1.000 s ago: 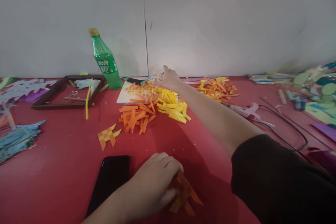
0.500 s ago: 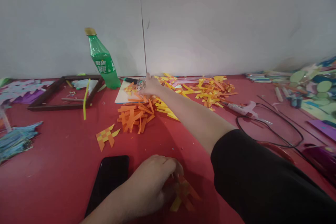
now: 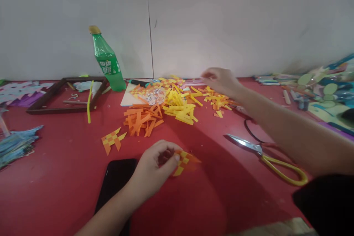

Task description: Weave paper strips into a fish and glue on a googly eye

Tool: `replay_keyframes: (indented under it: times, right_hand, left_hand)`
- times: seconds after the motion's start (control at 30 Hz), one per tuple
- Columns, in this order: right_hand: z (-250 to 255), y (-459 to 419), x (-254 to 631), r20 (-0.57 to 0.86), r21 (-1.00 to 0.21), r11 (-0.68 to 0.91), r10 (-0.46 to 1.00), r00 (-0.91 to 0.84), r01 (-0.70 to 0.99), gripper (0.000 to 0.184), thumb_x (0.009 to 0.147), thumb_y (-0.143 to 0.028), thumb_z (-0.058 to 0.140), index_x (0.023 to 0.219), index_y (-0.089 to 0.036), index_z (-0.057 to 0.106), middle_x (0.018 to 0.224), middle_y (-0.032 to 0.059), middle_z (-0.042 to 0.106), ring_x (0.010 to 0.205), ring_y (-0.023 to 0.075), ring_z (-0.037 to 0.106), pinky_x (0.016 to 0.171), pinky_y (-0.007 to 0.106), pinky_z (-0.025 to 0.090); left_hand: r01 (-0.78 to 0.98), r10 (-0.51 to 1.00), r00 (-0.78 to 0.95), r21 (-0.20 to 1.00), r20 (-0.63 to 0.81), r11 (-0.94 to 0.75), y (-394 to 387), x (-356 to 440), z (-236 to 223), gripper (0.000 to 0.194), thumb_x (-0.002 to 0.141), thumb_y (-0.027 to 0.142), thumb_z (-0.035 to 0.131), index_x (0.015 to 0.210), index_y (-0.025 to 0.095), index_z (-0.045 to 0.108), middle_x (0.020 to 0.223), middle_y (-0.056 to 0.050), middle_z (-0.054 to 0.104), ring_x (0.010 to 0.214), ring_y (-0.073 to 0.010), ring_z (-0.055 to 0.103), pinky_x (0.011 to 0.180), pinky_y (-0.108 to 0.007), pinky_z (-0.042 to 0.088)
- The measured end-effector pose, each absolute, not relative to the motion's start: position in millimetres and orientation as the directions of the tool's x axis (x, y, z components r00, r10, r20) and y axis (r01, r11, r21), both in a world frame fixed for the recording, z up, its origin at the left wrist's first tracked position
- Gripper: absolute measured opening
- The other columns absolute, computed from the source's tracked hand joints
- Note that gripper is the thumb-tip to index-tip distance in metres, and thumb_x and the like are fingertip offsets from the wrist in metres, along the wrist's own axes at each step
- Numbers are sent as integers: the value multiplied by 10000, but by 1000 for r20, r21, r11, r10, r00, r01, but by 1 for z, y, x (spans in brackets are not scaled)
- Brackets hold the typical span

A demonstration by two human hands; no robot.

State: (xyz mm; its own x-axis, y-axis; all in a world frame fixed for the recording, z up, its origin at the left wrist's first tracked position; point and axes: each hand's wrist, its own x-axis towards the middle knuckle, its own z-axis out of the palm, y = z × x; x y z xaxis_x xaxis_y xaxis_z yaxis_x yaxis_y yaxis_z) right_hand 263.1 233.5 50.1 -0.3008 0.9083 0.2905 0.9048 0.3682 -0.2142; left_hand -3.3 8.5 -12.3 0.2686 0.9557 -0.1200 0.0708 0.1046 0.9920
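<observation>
In my left hand (image 3: 156, 166), pinched between thumb and fingers, is a woven orange-and-yellow paper fish (image 3: 183, 160) held just above the red table. My right hand (image 3: 221, 80) is raised over the back of the table, slightly blurred, with its fingers curled together; whatever they hold is too small to make out. Below and left of it lie yellow paper strips (image 3: 179, 107) and orange paper strips (image 3: 142, 120). A clear bag of small googly eyes (image 3: 155, 96) rests behind the orange pile. Another woven paper fish (image 3: 113, 139) lies flat on the left.
A black phone (image 3: 117, 177) lies beside my left forearm. Yellow-handled scissors (image 3: 261, 153) lie under my right forearm. A green bottle (image 3: 109, 64) leans by a dark wooden frame (image 3: 33, 107). Craft pieces (image 3: 329, 92) are heaped at right. A wall (image 3: 221, 18) borders the table's back.
My right hand has left the bag of googly eyes and moved right. My left hand has lifted the paper fish and turned it up. The scissors have come into view.
</observation>
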Motion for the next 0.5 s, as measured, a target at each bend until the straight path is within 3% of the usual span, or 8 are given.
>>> replay_keyframes:
  times: [0.07,0.13,0.2,0.23,0.3,0.37,0.5]
  right_hand:
    - [48,230,330,205,-160,284,946,-250,945,255,924,-283,549,1000,-84,689,986,147,710,977,246,655,866,399,471]
    - [41,221,387,97,-132,257,964,-246,957,310,978,-272,474,920,-70,702,957,148,698,955,224,656,834,375,493]
    - [31,209,429,0,-126,262,965,-264,957,323,1032,-329,388,1151,-163,638,1169,74,639,1015,173,643,843,355,550]
    - [26,204,444,-19,-126,264,963,-269,956,317,1033,-306,384,1114,-160,654,1134,77,653,994,164,650,844,345,548]
    - [14,195,465,-18,-133,272,961,-277,953,358,965,-94,384,899,-106,736,974,122,713,899,154,680,799,293,504]
    - [4,190,475,2,-140,284,958,-286,949,399,852,37,385,832,-90,762,913,145,740,869,159,693,768,289,472]
    - [-10,184,481,23,-149,316,949,-316,937,348,773,49,490,891,-106,778,975,177,753,895,190,699,784,302,464]
  left_hand:
    - [-6,960,231,986,-161,167,10,-4,-14,119,846,296,637,908,198,664,833,-29,659,776,-160,603,714,-273,474]
    - [-51,959,214,978,-186,202,10,-4,-14,130,844,305,653,929,208,670,862,-27,684,808,-159,616,743,-270,473]
    - [-63,958,211,975,-194,211,11,-5,-13,129,844,302,662,935,212,675,875,-23,693,827,-158,623,771,-272,471]
    - [-57,958,210,976,-195,212,11,-6,-13,125,840,303,670,925,212,679,860,-19,692,820,-155,623,769,-270,471]
    - [-54,958,199,974,-207,221,12,-7,-12,128,828,299,685,920,210,685,861,-18,696,823,-156,628,767,-268,473]
    - [-66,959,172,969,-224,238,14,-8,-12,133,817,298,698,915,209,688,861,-17,700,831,-155,630,777,-267,478]
    - [-116,958,126,956,-256,271,17,-11,-15,182,790,281,726,960,218,703,912,-16,709,859,-152,633,762,-254,492]
